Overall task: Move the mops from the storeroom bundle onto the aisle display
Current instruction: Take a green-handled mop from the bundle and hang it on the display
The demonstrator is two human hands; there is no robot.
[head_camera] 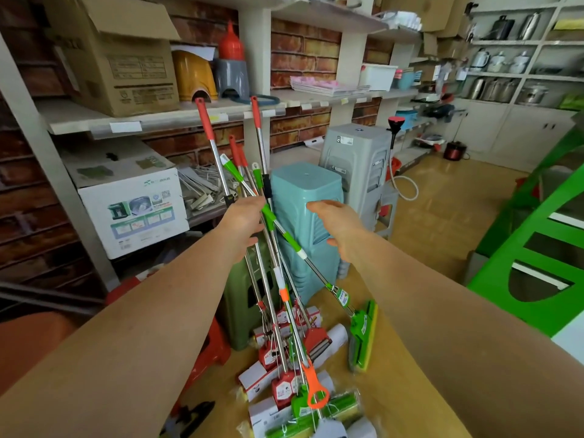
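Far left: brick wall, grey shelving upright, a brown cardboard box [113, 55] up on the shelf [79, 121], a white printed carton [136, 213] on the level below. Beside the brown box, a yellow plastic stool [194, 75] and a grey one topped by a red cone.

Left hand [243, 222] reaching forward, fingers curled round the gathered mop handles [268, 216] at mid-shaft, gripping them; fingertips hidden behind the shafts, so how many poles sit inside the grip cannot be told. Bundle of mops [284, 358] standing on the tan floor, heads down, leaning against a dark green stool [240, 311] and a stack of teal stools [306, 222]. Red-tipped and green-tipped handles fanning upward above the fist. Mop heads mostly red with white wrapped sponges, clustered at the bottom centre, an orange hanging loop [316, 393] among them.

One green-handled mop [294, 245] crossing the others on a slant, its green and yellow sponge head [363, 336] resting on the floor to the right of the cluster.

Right hand [341, 226] held out just beside the bundle, in front of the teal stools, fingers extended and loosely spread, thumb apart, holding nothing and touching nothing.

Behind: grey stools [357, 165] stacked tall. Far right: a bright green frame [537, 263], shelves of steel kettles and pots beyond.
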